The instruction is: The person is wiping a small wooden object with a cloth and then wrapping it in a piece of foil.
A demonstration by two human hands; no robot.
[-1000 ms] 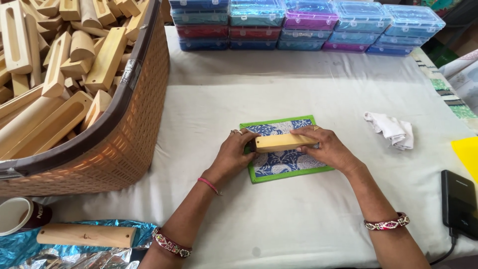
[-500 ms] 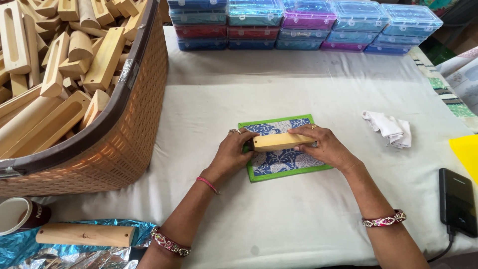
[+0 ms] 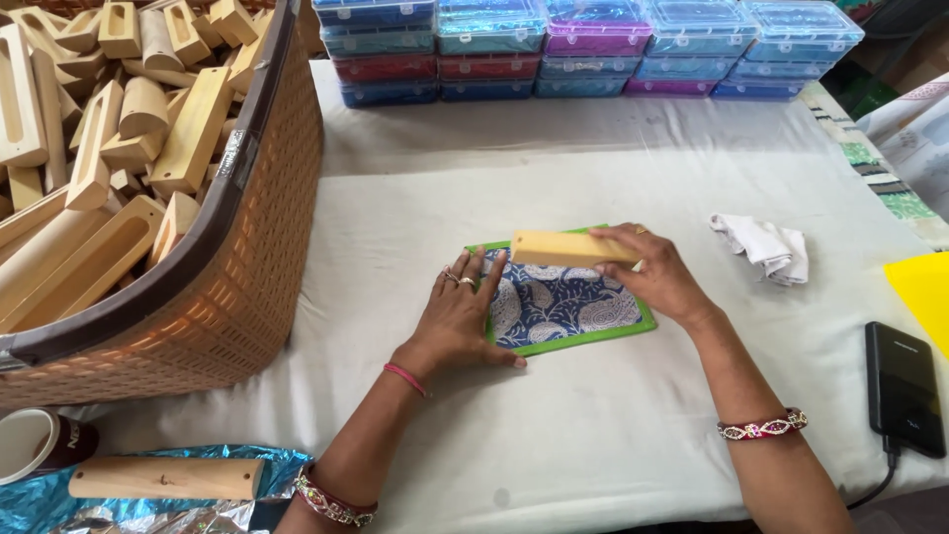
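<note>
Two hands work mid-table: the left hand presses flat on the green-edged patterned pad, the right hand grips the wooden block on it, whose loose hold could tip it, its underside hidden.

A basket of wooden blocks is parked at frame left, boxes lined along the top, mat dead center, phone lower right.

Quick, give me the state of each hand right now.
Left hand: open, flat on the green-edged blue patterned pad.
Right hand: closed, holding the pale rectangular wooden block.
</note>
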